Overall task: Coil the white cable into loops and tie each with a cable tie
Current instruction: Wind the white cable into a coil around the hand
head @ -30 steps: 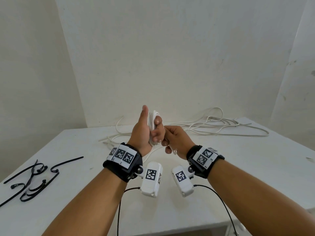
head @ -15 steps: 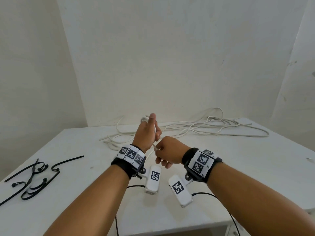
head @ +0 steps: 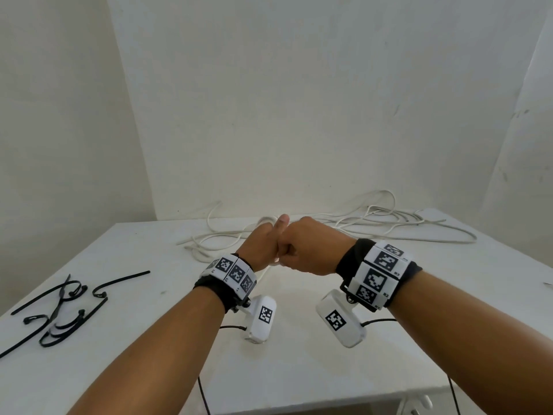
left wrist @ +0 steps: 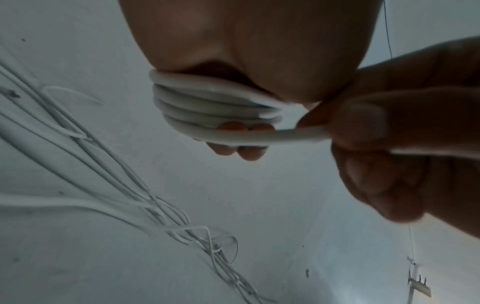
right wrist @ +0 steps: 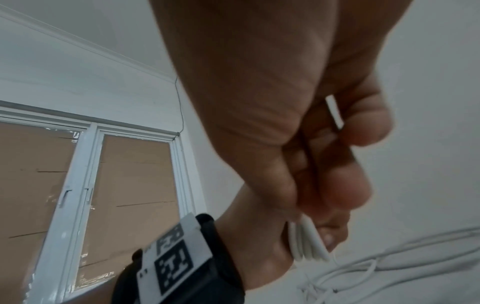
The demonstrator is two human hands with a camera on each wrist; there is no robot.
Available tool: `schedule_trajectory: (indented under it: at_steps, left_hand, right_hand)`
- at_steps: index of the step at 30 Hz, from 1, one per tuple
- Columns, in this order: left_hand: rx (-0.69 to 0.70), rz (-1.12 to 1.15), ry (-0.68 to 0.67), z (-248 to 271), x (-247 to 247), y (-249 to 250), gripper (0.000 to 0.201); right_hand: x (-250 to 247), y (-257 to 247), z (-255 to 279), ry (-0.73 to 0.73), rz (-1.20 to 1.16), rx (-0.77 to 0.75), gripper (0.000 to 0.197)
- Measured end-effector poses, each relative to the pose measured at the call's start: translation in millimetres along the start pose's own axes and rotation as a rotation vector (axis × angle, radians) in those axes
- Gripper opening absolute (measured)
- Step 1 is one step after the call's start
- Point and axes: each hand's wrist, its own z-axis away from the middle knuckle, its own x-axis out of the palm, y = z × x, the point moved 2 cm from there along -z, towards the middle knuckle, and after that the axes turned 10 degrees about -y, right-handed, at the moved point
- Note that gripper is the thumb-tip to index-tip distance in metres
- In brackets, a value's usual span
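The white cable (head: 389, 223) lies in loose tangled strands along the back of the table (head: 329, 369). Several turns of it form a coil (left wrist: 207, 109) wound round the fingers of my left hand (head: 263, 244), which is held low over the table with the thumb up. My right hand (head: 308, 250) touches the left hand from the right and pinches the strand (left wrist: 298, 135) that leads off the coil. The right wrist view shows that strand (right wrist: 335, 112) between thumb and finger, with the coil (right wrist: 306, 242) just below. Black cable ties (head: 59, 310) lie at the table's left.
White walls close off the back and both sides of the table. Thin black wires (head: 203, 393) hang from the wrist cameras over the near edge. Loose cable (right wrist: 389, 267) trails across the tabletop behind the hands.
Both hands have dropped from chest height toward the table. My left hand has tipped forward, and my right hand has moved from beside it to press against it, holding the strand.
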Motion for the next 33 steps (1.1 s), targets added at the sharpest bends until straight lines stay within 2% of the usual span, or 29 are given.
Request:
schedule_trajectory:
  at_steps: [5, 7, 11, 12, 14, 18, 19, 21, 23, 26, 29, 33]
  left_hand:
    - [0.153, 0.122, -0.187, 8, 7, 9, 0.087]
    - [0.216, 0.129, -0.262, 7, 8, 13, 0.103]
    - [0.158, 0.153, -0.334, 13, 13, 13, 0.119]
    - [0.155, 0.142, -0.358, 15, 14, 15, 0.115]
    - [0.109, 0.103, -0.379, 17, 13, 19, 0.093]
    - [0.016, 0.068, -0.406, 17, 9, 17, 0.058]
    - [0.010, 0.052, -0.413, 19, 8, 17, 0.050]
    - [-0.002, 0.005, -0.421, 20, 8, 20, 0.043]
    - [0.002, -0.006, -0.426, 22, 9, 27, 0.036]
    - [-0.018, 0.094, -0.425, 25, 12, 37, 0.015]
    - [-0.021, 0.102, -0.377, 24, 9, 43, 0.013]
    - [-0.020, -0.076, -0.293, 19, -1, 46, 0.011]
  right_hand:
    - [5, 25, 0, 0.063, -0.150, -0.108, 0.009]
    - [5, 31, 1, 0.104, -0.238, -0.128, 0.008]
    - [4, 35, 2, 0.199, -0.306, -0.191, 0.015]
    - [3, 39, 2, 0.256, -0.325, -0.198, 0.022]
    - [5, 46, 0, 0.345, -0.398, -0.214, 0.024]
    - [12, 44, 0, 0.482, -0.407, -0.282, 0.003]
    - [14, 44, -1, 0.489, -0.414, -0.269, 0.010]
    - [20, 49, -2, 0.383, -0.485, -0.193, 0.028]
    - [27, 50, -4, 0.265, -0.591, -0.152, 0.029]
    - [35, 48, -4, 0.371, -0.595, -0.205, 0.031]
    - [36, 48, -7, 0.554, -0.574, -0.188, 0.046]
    - [34, 49, -10, 0.678, -0.582, -0.124, 0.053]
